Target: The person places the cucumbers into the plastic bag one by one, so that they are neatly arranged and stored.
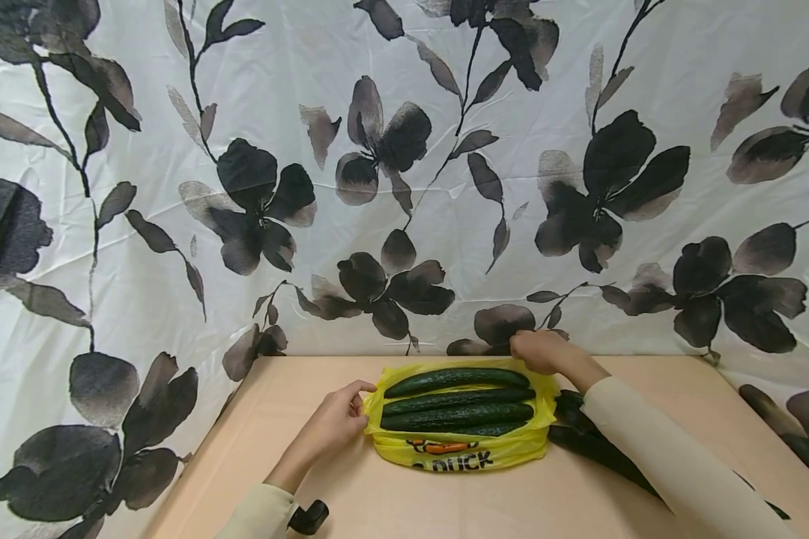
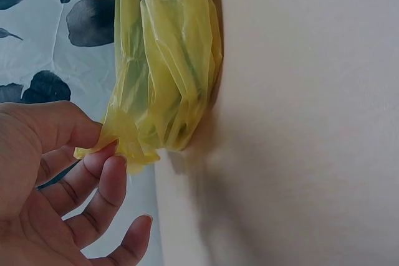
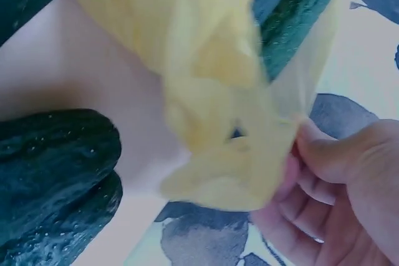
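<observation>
A table (image 1: 350, 494) with a smooth, pale peach-beige top occupies the lower centre of the head view. Its far edge meets a cloth (image 1: 445, 187) that hangs as a backdrop and fills the upper part of the view. The cloth is white, printed with large black and grey flowers, leaves and thin dark stems. It also drapes down past the left and right sides of the table. Creases and light wrinkles run across it. Lighting is even and diffuse, with soft shadows on the table. The left wrist view shows the same table surface (image 2: 312, 123) beside the cloth (image 2: 37, 60).
</observation>
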`<action>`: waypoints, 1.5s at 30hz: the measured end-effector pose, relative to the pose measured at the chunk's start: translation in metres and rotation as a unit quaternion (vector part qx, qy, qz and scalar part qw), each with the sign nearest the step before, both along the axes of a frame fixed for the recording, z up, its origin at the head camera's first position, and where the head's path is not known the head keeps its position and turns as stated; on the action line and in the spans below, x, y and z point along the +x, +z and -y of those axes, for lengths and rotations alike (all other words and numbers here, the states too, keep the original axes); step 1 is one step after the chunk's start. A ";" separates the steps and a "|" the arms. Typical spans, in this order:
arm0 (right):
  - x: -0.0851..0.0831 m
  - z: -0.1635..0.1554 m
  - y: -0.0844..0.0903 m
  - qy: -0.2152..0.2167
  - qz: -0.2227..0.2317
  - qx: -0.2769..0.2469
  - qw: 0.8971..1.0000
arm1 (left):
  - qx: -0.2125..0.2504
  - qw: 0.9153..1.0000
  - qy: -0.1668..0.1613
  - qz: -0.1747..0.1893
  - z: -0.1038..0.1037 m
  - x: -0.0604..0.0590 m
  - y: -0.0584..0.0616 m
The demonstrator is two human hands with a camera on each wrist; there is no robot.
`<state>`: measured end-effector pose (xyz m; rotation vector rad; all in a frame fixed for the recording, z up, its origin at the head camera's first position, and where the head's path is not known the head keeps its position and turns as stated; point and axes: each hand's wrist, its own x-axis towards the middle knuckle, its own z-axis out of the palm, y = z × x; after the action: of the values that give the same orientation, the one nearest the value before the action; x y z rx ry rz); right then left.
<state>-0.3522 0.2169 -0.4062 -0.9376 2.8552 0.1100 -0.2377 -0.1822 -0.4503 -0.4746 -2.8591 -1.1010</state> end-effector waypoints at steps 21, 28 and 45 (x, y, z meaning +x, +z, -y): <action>0.000 -0.016 0.002 0.005 0.066 -0.080 0.995 | 0.006 1.000 0.000 0.001 0.001 0.003 0.002; 0.012 -0.029 0.013 0.022 0.036 -0.104 0.994 | 0.006 1.000 0.002 0.001 0.000 0.003 0.002; 0.045 -0.053 0.021 0.020 0.020 -0.119 0.992 | 0.006 1.000 -0.002 -0.008 0.001 0.001 0.002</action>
<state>-0.3072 0.2701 -0.3849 -1.0275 2.8572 -0.2488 -0.2365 -0.1828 -0.4487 -0.4850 -2.8373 -1.1098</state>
